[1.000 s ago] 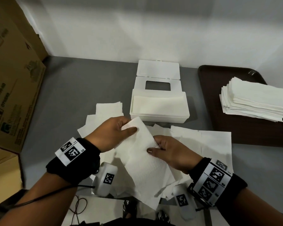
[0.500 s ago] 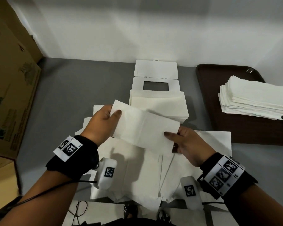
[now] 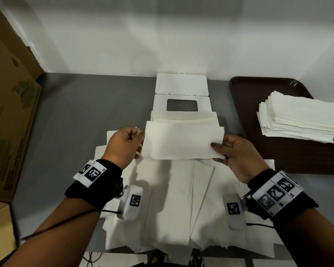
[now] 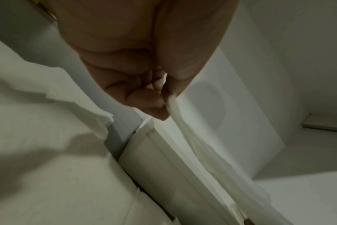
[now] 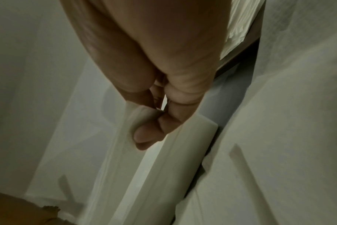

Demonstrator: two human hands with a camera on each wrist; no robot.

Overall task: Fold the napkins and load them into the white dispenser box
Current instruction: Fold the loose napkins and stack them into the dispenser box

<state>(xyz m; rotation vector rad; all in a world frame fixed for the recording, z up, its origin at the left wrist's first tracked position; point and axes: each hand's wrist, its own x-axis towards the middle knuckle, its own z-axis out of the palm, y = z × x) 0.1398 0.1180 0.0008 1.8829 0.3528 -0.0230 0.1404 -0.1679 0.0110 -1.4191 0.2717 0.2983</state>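
At frame centre, the left hand (image 3: 123,145) and right hand (image 3: 237,157) each pinched 1 end of the folded napkin (image 3: 183,143) just above the white dispenser box (image 3: 181,102). Loading step; next, lower it flat inside.

Plain indoor work corner, likely a back room or storeroom; exact kind unclear. Grey table (image 3: 69,112) set against bare white wall (image 3: 162,35). Cardboard cartons (image 3: 10,112) stacked at left. Dark brown serving tray (image 3: 258,93) holding stacked napkins (image 3: 301,118).

Soft matt paper napkin (image 3: 183,142) — smooth white plastic dispenser box (image 3: 181,101), glossy dark tray (image 3: 245,97)
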